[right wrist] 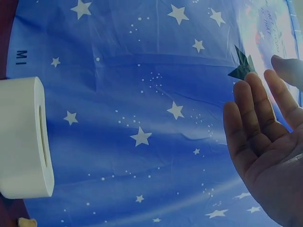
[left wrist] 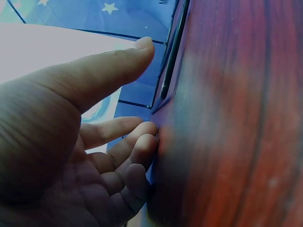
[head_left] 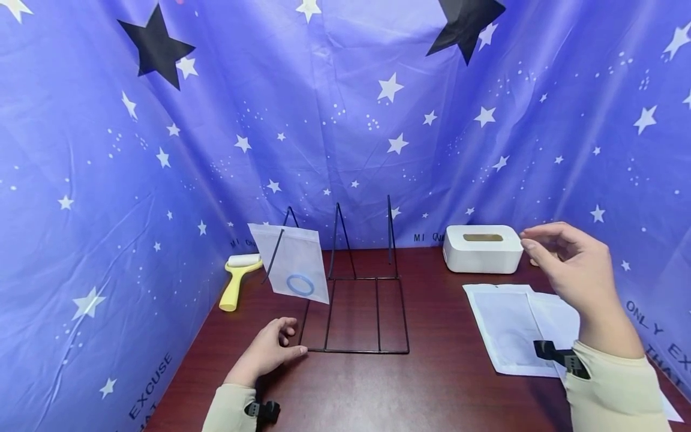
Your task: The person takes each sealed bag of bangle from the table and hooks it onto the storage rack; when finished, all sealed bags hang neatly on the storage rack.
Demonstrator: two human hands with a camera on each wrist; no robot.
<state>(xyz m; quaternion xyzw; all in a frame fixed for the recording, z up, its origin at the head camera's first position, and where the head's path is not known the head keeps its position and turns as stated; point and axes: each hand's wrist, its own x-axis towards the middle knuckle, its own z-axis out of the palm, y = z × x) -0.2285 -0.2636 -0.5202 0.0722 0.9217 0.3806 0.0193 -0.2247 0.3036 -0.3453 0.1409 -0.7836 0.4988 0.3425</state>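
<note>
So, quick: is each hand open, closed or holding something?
Left hand: open, holding nothing, near the rack.
Right hand: open, holding nothing, raised.

Just beyond the fingers of the left hand (head_left: 264, 353), the upright bag (head_left: 291, 258) and the wire rack (head_left: 367, 351) block a straight reach; a hand could pass over the table (head_left: 378, 390) on their near side. Open air separates the right hand (right wrist: 270, 151)'s fingertips from the box (right wrist: 21, 142) below; the curtain (head_left: 324, 120) closes the space beyond.

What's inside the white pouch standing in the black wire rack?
A blue ring shows low on the white pouch, seemingly inside it. Its cloudiness hides whether anything else is there.
</note>
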